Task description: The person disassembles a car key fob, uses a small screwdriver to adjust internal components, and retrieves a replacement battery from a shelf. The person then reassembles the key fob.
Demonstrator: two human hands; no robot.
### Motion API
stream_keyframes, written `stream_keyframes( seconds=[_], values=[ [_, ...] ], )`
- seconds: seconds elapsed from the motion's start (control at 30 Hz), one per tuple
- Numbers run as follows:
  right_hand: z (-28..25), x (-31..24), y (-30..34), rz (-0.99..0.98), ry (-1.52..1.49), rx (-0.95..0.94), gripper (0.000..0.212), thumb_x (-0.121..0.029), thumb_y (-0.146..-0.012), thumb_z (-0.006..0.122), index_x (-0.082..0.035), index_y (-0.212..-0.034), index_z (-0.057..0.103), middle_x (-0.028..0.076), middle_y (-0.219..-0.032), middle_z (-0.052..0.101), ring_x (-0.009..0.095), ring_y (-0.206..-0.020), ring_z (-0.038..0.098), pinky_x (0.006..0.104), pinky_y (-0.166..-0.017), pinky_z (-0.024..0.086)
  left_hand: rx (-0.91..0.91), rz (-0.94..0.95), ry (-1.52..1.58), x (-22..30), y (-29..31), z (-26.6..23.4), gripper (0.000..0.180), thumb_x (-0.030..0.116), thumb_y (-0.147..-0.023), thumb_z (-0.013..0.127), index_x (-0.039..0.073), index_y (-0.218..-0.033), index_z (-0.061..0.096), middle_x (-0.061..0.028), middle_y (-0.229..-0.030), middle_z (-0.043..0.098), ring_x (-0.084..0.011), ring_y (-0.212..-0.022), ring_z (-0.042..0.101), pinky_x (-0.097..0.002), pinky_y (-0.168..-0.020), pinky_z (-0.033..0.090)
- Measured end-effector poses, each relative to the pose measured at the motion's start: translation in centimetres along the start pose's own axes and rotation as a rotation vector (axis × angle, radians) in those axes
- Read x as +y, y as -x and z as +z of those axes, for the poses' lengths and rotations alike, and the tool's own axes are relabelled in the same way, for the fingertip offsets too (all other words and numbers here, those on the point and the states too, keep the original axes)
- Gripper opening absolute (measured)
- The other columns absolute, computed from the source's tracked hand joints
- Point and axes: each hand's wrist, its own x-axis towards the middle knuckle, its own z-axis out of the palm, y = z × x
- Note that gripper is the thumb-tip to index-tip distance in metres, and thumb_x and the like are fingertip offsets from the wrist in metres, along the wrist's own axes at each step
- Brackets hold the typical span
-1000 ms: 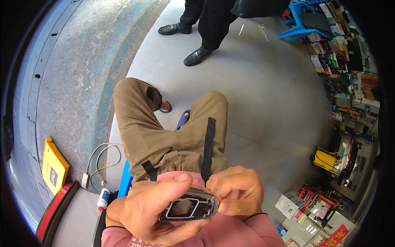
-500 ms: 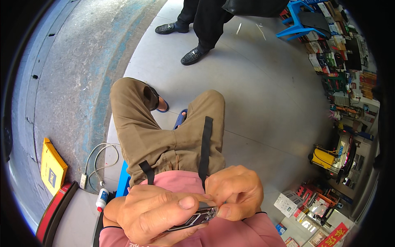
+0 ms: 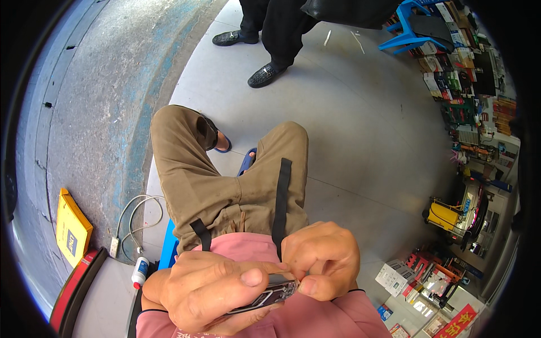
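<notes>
Metal-edged slim phone (image 3: 265,297) sits tilted, close above the lap. Left hand (image 3: 211,293) wraps it, thumb on top as a steadying clamp; right hand (image 3: 321,259) pinches its upper end, probably to work that edge.

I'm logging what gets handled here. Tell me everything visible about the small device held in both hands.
The small device is a slim, dark handset-like slab with a silvery, patterned edge, apparently metal and plastic. It lies tilted, seen nearly edge-on, close to the chest above the pink shirt. The left hand wraps it from below with the thumb over the top; the right hand pinches its right end with its fingers. Most of its face is hidden.
</notes>
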Motion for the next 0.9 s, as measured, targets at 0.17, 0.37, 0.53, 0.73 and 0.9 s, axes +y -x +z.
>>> stream_keyframes(
  seconds=[0.17, 0.37, 0.53, 0.73, 0.9],
  values=[
    [0.4, 0.2, 0.1, -0.065, 0.075, 0.057, 0.018, -0.011, -0.075, 0.065, 0.003, -0.068, 0.057, 0.013, -0.062, 0.058, 0.021, -0.046, 0.052, 0.0301, -0.042, 0.041, 0.035, 0.003, 0.040, -0.2, 0.1, 0.2, 0.079, -0.002, -0.073, 0.077, -0.006, -0.137, 0.030, -0.0218, -0.069, 0.066, -0.0278, -0.056, 0.069, -0.0325, -0.045, 0.055],
    [0.7, 0.3, 0.2, -0.120, 0.094, 0.092, 0.018, -0.011, -0.076, 0.065, 0.003, -0.067, 0.056, 0.013, -0.063, 0.059, 0.020, -0.046, 0.052, 0.0296, -0.041, 0.041, 0.064, 0.059, 0.023, -0.4, -0.2, 0.5, 0.077, -0.001, -0.072, 0.077, -0.005, -0.135, 0.033, -0.0230, -0.070, 0.066, -0.0261, -0.056, 0.069, -0.0290, -0.041, 0.053],
    [0.6, 0.3, 0.2, -0.090, 0.051, 0.075, 0.016, -0.008, -0.074, 0.067, 0.003, -0.067, 0.058, 0.013, -0.063, 0.059, 0.020, -0.046, 0.051, 0.0294, -0.042, 0.040, 0.079, 0.045, -0.063, 0.0, -0.4, 0.5, 0.074, 0.001, -0.072, 0.078, -0.004, -0.132, 0.036, -0.0214, -0.069, 0.067, -0.0250, -0.056, 0.069, -0.0272, -0.041, 0.051],
    [0.0, 0.6, -0.1, 0.095, -0.217, -0.033, 0.013, -0.006, -0.075, 0.070, 0.002, -0.070, 0.060, 0.012, -0.067, 0.059, 0.018, -0.054, 0.050, 0.0306, -0.048, 0.037, 0.055, -0.087, -0.004, 0.6, 0.2, 0.2, 0.073, 0.004, -0.074, 0.079, -0.002, -0.133, 0.037, -0.0232, -0.072, 0.066, -0.0263, -0.057, 0.069, -0.0294, -0.043, 0.052],
    [-0.2, 0.6, 0.5, 0.326, -0.469, -0.027, 0.009, -0.009, -0.080, 0.069, -0.002, -0.080, 0.063, 0.007, -0.084, 0.065, 0.014, -0.074, 0.055, 0.0270, -0.064, 0.040, 0.064, -0.185, 0.002, 0.3, 1.1, 0.0, 0.085, 0.014, -0.069, 0.086, -0.002, -0.135, 0.036, -0.0214, -0.079, 0.066, -0.0255, -0.066, 0.069, -0.0311, -0.056, 0.055]
  ],
)
